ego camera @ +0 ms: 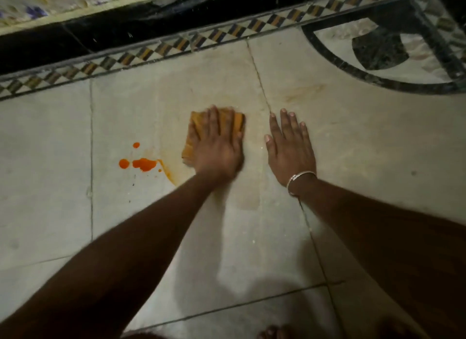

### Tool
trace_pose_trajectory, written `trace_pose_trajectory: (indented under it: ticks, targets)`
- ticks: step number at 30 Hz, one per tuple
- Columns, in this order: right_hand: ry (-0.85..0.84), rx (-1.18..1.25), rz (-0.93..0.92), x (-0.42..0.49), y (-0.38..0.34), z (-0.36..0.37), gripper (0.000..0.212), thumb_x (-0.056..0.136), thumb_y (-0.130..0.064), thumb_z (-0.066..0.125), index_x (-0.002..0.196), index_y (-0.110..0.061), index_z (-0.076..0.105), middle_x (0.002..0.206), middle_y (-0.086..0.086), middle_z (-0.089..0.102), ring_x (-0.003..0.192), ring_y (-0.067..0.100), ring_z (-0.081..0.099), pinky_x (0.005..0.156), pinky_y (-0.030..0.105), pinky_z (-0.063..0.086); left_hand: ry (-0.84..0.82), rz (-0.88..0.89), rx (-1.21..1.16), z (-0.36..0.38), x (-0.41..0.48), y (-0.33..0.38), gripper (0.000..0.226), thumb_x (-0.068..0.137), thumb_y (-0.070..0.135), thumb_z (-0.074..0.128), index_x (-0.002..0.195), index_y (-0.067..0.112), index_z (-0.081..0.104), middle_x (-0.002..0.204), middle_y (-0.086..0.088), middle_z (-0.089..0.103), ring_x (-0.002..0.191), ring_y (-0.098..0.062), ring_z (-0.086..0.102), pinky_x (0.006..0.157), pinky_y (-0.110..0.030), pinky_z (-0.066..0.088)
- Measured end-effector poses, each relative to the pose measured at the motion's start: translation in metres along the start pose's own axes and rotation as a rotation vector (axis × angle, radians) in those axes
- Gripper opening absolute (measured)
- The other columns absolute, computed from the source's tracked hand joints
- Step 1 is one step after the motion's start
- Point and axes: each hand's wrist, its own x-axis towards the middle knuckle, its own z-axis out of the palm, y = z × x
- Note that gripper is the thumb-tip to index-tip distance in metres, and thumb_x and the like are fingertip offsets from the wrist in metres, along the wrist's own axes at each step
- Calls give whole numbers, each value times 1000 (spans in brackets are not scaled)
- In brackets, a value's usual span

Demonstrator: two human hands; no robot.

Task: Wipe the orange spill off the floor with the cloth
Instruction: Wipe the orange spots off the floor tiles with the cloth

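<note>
A folded cloth [238,123], stained orange, lies flat on the pale floor tiles [353,142]. My left hand [216,147] presses down on it with straight fingers spread over its top. Bright orange spill drops [144,164] sit to the left of the cloth, with a smaller drop [136,145] above them and a thin orange smear [169,173] curving toward my left forearm. My right hand [290,147], with a silver bracelet at the wrist, rests flat on the bare tile to the right of the cloth, fingers straight, touching nothing else.
A faint orange film [305,92] marks the tiles beyond the hands. A chequered tile border [161,49] and a black band run along the far side. A black curved inlay [378,48] fills the far right corner. Toes [273,332] show at the bottom edge.
</note>
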Motion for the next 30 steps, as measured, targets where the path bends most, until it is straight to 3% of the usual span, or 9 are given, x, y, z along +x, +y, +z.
trace_pose_trajectory:
  ticks: [4,9,12,15,18,20,22,26,30]
  targets:
    - [6,-18,8,-2,-1,0,62,107,-41,19,163,-16,12,170,11,8,158,27,3,128,46,5,111,-146,-41,9,-63,-5,68,107,52,17,167,22,9,173,-18,12,161,-33,7,127,-60,-1]
    - [32,3,-26,-1,-8,-1,66,103,-43,14,162,-14,19,169,13,13,158,28,8,128,46,6,20,-15,-96,4,-99,38,71,107,49,30,167,16,12,173,-19,4,161,-35,0,125,-59,-10]
    - [16,6,8,-3,2,4,67,102,-44,13,161,-14,21,169,13,16,157,28,11,128,46,8,-55,-62,-83,-17,-89,18,67,103,52,43,158,15,34,163,-20,28,149,-40,29,120,-56,21]
    - [36,4,-6,-5,-1,1,68,102,-44,13,161,-13,24,168,13,17,157,29,12,127,47,7,-67,-85,66,-43,-99,-7,36,95,24,57,129,14,51,130,-15,51,113,-36,51,89,-44,41]
    - [44,60,35,1,-9,-6,62,105,-41,19,159,-13,30,168,13,18,157,29,10,127,48,3,-27,-133,-193,-70,-90,-27,15,96,20,63,108,16,55,111,-8,61,98,-27,61,74,-41,52]
    - [63,101,42,-1,-18,-3,55,108,-38,29,157,-13,34,169,12,17,157,28,9,127,48,1,70,-265,-485,-94,-89,-42,14,88,26,68,88,18,56,85,-2,64,76,-22,65,56,-34,47]
    - [59,111,7,-2,-31,-3,55,108,-38,32,157,-15,35,169,12,15,158,27,7,127,46,-2,113,-421,-760,-116,-88,-59,17,74,33,67,80,18,61,72,3,66,68,-17,65,55,-28,45]
    - [25,134,-87,0,-63,-4,57,107,-41,27,159,-18,31,170,10,10,158,26,2,128,45,-3,62,-622,-1196,-122,-86,-100,15,85,20,63,93,9,70,84,-10,70,78,-30,66,63,-35,53]
    - [2,151,-223,-2,-95,-1,59,106,-43,23,160,-19,26,171,9,6,158,25,-1,128,46,-3,283,-686,-805,-95,-95,-126,47,100,30,59,144,14,56,136,-11,65,118,-28,61,94,-32,43]
